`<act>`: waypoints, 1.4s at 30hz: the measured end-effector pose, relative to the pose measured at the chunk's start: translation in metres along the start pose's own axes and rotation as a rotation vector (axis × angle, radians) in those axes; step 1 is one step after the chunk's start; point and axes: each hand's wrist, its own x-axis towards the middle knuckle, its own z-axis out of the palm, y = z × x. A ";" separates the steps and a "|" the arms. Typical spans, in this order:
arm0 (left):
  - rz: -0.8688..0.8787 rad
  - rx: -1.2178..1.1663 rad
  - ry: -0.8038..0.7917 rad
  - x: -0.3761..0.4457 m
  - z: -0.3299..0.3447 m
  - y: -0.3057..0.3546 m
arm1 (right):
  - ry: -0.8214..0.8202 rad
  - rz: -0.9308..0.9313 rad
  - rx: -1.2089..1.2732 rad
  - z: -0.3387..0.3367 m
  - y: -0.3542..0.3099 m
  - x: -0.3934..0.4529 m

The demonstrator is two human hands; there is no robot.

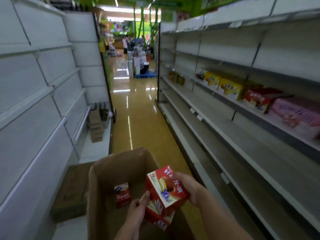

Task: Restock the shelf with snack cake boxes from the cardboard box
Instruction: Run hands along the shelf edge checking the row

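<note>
An open brown cardboard box [121, 168] stands in the aisle in front of me. Both my hands hold red snack cake boxes [166, 189] above it, stacked two high. My left hand [138, 210] grips the stack's left side and my right hand [188, 187] grips its right side. One more red snack cake box [122, 194] stands inside the cardboard box. On the right, the grey shelf [259, 116] at middle height carries a red snack cake box [259, 101] between yellow boxes [228, 87] and a pink package [297, 116].
Shelving lines both sides of the aisle; the lower right shelves [225, 135] hold no goods. A flattened carton [71, 189] lies on the left base shelf, with small cardboard pieces [96, 125] farther along. A pallet of stacked goods [140, 66] stands down the glossy aisle floor.
</note>
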 end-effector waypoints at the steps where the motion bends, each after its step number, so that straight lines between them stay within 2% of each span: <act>1: 0.022 0.001 -0.013 -0.004 0.006 0.001 | 0.019 -0.026 0.003 -0.007 0.001 -0.005; 3: 0.084 0.022 -0.023 -0.011 0.014 0.002 | 0.049 -0.074 0.038 -0.015 0.003 -0.015; 8: 0.217 0.023 0.077 -0.044 0.034 0.011 | 0.108 -0.185 0.095 -0.024 0.014 -0.053; 10: 0.279 0.037 0.088 -0.056 0.043 0.013 | 0.122 -0.161 0.171 -0.026 0.023 -0.067; 14: 0.375 0.008 0.045 -0.083 0.057 0.013 | 0.012 -0.066 0.310 -0.044 0.034 -0.104; 17: 0.405 0.009 -0.015 -0.096 0.065 0.004 | 0.078 -0.088 0.334 -0.075 0.045 -0.128; 22: 0.302 0.029 -0.054 -0.126 0.087 -0.008 | 0.137 -0.227 0.526 -0.123 0.064 -0.175; 26: 0.293 0.070 -0.167 -0.149 0.112 -0.012 | 0.124 -0.302 0.746 -0.146 0.079 -0.197; 29: 0.265 0.074 -0.275 -0.166 0.133 -0.012 | 0.139 -0.332 0.718 -0.151 0.076 -0.218; 33: 0.259 0.088 -0.388 -0.177 0.159 -0.019 | 0.283 -0.415 0.705 -0.139 0.074 -0.228; 35: 0.245 0.073 -0.414 -0.181 0.168 -0.023 | 0.326 -0.387 0.700 -0.137 0.075 -0.235; 39: 0.214 0.120 -0.491 -0.186 0.186 -0.037 | 0.311 -0.282 0.687 -0.151 0.095 -0.267; 42: 0.172 0.209 -0.603 -0.195 0.197 -0.045 | 0.357 -0.251 0.745 -0.162 0.117 -0.289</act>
